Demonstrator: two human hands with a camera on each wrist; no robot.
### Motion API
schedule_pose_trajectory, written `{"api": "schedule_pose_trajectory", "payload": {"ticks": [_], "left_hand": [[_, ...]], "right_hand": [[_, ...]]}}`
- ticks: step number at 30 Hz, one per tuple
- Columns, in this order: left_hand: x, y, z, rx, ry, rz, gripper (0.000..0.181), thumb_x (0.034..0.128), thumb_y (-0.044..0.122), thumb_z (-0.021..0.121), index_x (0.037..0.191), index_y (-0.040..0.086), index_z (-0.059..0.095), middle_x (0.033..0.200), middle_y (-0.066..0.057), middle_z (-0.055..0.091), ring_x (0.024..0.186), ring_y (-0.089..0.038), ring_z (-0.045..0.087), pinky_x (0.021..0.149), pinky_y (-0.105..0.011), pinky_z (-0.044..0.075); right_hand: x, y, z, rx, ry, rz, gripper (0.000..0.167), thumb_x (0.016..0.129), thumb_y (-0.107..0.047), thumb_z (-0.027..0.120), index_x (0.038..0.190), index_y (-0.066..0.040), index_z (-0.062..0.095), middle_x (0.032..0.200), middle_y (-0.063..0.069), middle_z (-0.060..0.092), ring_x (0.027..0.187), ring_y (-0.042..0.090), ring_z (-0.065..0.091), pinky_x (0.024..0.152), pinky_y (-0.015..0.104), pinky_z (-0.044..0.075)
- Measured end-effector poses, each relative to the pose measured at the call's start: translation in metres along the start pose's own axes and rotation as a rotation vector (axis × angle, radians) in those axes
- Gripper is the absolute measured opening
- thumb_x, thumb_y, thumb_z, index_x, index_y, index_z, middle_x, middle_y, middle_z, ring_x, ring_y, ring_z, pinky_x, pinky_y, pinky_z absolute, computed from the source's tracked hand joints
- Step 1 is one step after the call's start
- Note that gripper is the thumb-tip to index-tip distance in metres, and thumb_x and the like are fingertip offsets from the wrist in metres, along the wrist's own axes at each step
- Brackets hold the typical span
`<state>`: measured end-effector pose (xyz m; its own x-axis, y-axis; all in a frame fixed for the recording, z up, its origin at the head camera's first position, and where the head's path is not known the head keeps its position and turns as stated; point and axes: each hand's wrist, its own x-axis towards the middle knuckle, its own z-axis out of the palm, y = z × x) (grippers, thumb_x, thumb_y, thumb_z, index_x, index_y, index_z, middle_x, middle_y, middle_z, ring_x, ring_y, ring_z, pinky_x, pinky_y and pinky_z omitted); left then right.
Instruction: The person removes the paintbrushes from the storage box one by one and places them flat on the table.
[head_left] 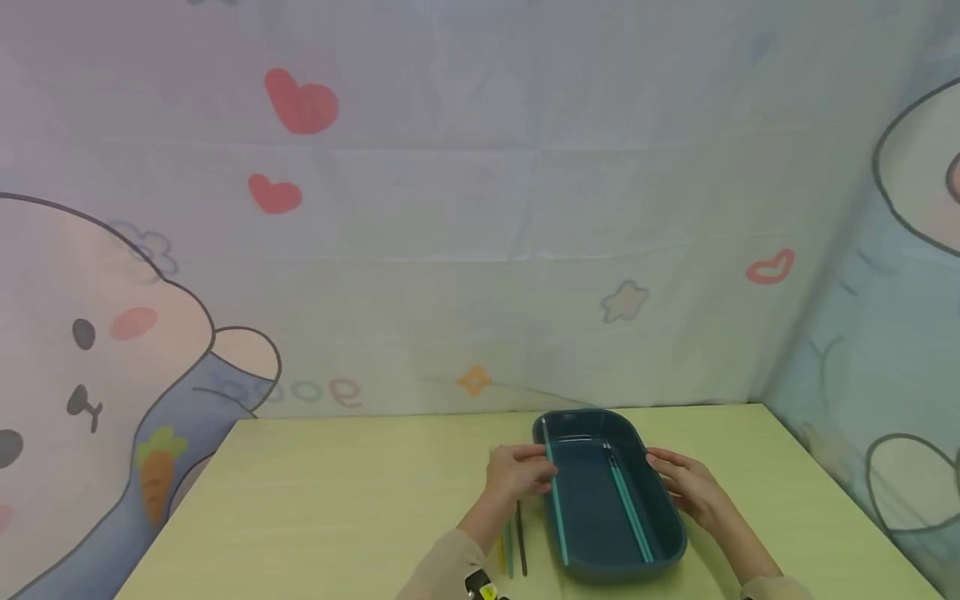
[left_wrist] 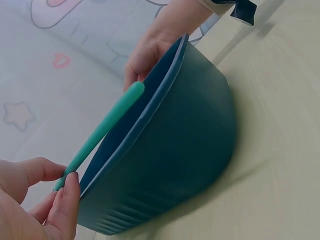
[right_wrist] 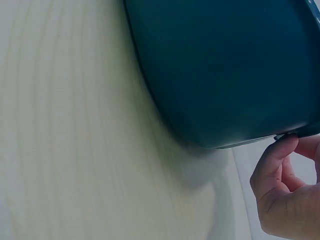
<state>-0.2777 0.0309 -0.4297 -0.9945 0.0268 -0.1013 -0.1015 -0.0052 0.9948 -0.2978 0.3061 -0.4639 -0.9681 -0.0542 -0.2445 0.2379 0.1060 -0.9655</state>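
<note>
The left hand pinches one smooth, slim turquoise stick and the right hand grips one oblong dark-teal plastic tub.

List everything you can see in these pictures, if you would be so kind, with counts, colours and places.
Table: 1, pale yellow-green, foreground
Tray: 1, dark teal, on the table
Held stick, perhaps a paintbrush: 1, turquoise, along the tray's left side
Apparent paintbrushes: seemingly 2, turquoise, inside the tray
Slim sticks: 3, yellow, green and dark, left of the tray
Printed backdrop: panel count unclear, pale, behind the table
Hearts: 3, red or pink, on the backdrop
Star: 1, beige, likewise
Carrot: 1, orange, backdrop's left
Wrist devices: 2, mostly black, one per wrist
Sleeves: 2, beige, both arms
Left hand: 1, bare, pinching the held stick
Right hand: 1, bare, gripping the tray's rim
</note>
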Motion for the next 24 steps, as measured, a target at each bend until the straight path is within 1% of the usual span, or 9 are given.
{"api": "schedule_pose_trajectory", "payload": {"ticks": [4, 10, 14, 24], "left_hand": [[0.001, -0.002, 0.000, 0.001, -0.004, -0.012, 0.041, 0.0770, -0.001, 0.070, 0.117, -0.006, 0.064, 0.102, -0.021, 0.071, 0.073, -0.019, 0.072, 0.064, -0.029, 0.062], [0.001, -0.005, -0.003, -0.003, -0.008, 0.001, 0.042, 0.0777, -0.002, 0.069, 0.119, -0.007, 0.063, 0.107, -0.022, 0.068, 0.077, -0.023, 0.072, 0.066, -0.032, 0.062], [0.001, -0.007, -0.005, 0.005, -0.009, 0.009, 0.042, 0.0789, -0.001, 0.068, 0.120, -0.007, 0.062, 0.107, -0.022, 0.068, 0.079, -0.024, 0.072, 0.066, -0.032, 0.062], [-0.002, -0.010, -0.012, 0.024, 0.009, 0.014, 0.041, 0.0788, 0.000, 0.069, 0.119, -0.006, 0.064, 0.106, -0.024, 0.069, 0.076, -0.024, 0.073, 0.064, -0.032, 0.062]], "right_hand": [[0.000, -0.001, -0.003, -0.005, -0.002, 0.001, 0.064, 0.095, -0.034, 0.059, 0.142, 0.004, 0.039, 0.104, -0.007, 0.066, 0.088, 0.006, 0.066, 0.072, 0.025, 0.058], [0.001, 0.000, -0.005, -0.006, 0.004, 0.007, 0.064, 0.094, -0.034, 0.060, 0.142, 0.004, 0.039, 0.102, -0.008, 0.067, 0.088, 0.007, 0.066, 0.073, 0.025, 0.058], [0.002, 0.001, -0.006, 0.000, 0.000, -0.001, 0.062, 0.094, -0.034, 0.060, 0.141, 0.003, 0.041, 0.100, -0.009, 0.067, 0.088, 0.007, 0.066, 0.072, 0.025, 0.058], [0.002, 0.002, -0.007, -0.001, -0.007, -0.001, 0.063, 0.095, -0.033, 0.059, 0.142, 0.003, 0.039, 0.098, -0.009, 0.068, 0.086, 0.007, 0.066, 0.071, 0.025, 0.058]]}}
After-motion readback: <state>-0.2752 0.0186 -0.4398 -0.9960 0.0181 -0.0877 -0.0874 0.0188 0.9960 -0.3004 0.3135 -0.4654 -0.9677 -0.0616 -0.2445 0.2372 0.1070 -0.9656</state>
